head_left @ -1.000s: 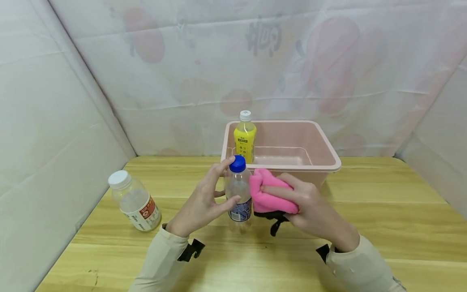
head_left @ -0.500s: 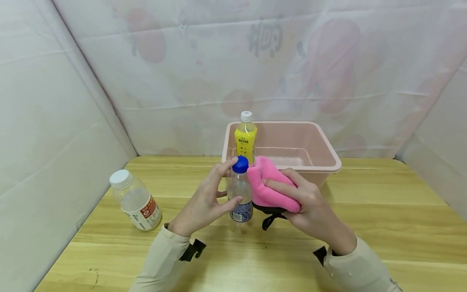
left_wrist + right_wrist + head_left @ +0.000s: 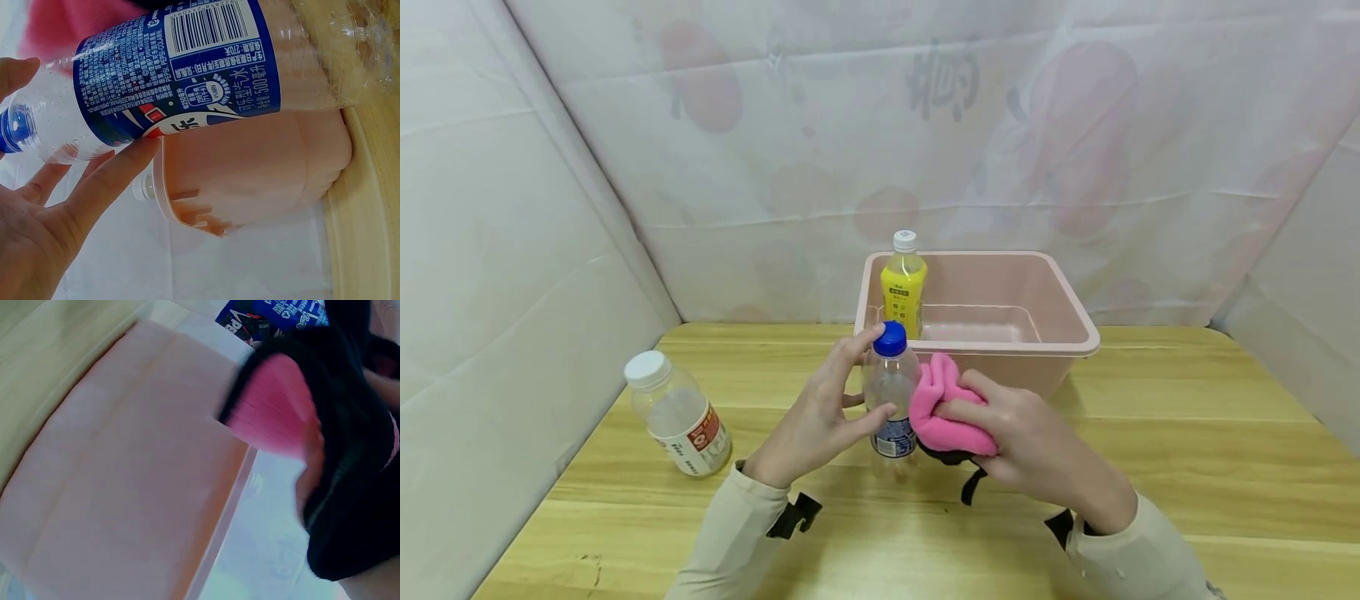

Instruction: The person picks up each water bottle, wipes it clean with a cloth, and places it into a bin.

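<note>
A clear plastic bottle [image 3: 891, 392] with a blue cap and a blue label stands upright on the wooden table. My left hand [image 3: 823, 417] holds it from the left, a finger on the cap and the thumb along the front. In the left wrist view the bottle [image 3: 181, 69] shows its barcode label. Bunched in my right hand [image 3: 1033, 442] is a pink cloth [image 3: 947, 421] with black edging and a black loop, against the bottle's right side. The right wrist view shows the cloth [image 3: 272, 403], blurred, with part of the bottle label [image 3: 275, 315] above it.
Behind the hands stands a pink plastic bin [image 3: 1000, 367]. A bottle with a yellow label [image 3: 902, 287] and white cap stands inside it at the left. Another clear bottle [image 3: 677, 417], white-capped, is on the table's left side. White fabric walls [image 3: 790, 167] surround the table.
My right hand lifted the cloth a little along the bottle's side, then brought it back down and left. The left hand and the bottle have barely moved.
</note>
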